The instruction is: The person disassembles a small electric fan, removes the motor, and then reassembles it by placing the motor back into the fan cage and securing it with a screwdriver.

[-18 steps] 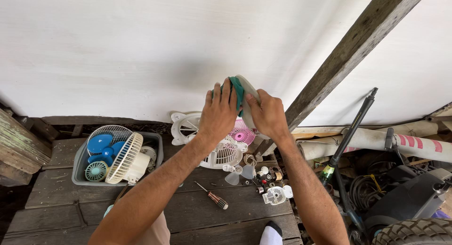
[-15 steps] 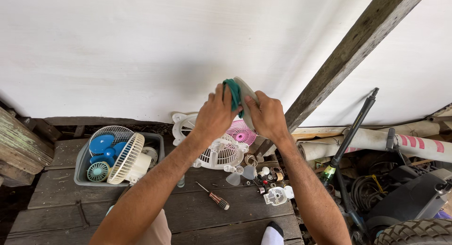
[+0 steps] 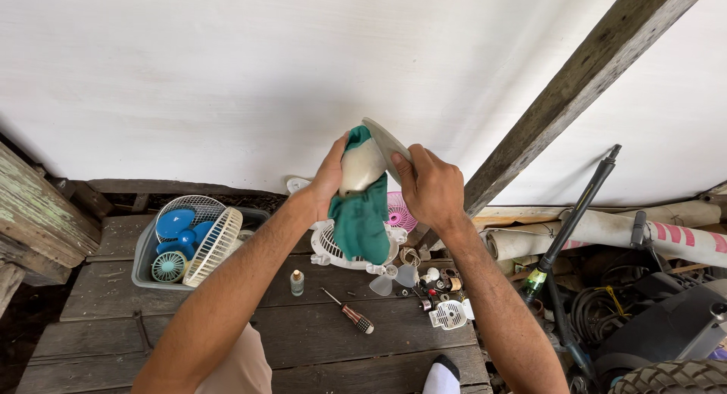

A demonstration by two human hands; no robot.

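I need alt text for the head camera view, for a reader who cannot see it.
Two bare hands, left hand and right hand, hold a pale fan part wrapped in a green cloth, raised before a white wall. Below, a wooden platform holds a screwdriver, a small bottle and a grey bin of fan parts.

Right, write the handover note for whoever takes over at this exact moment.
Left hand: raised in front of the wall, pressing a green cloth against a cream plastic part.
Right hand: gripping that part's far edge.
On the wooden platform below: white fan housing, pink grille, screwdriver, small bottle, loose small parts, grey tub with blue blades and grilles.
Done: fan is apart, cloth is on the part.
Left: how clean the part is cannot be told; other pieces lie loose.
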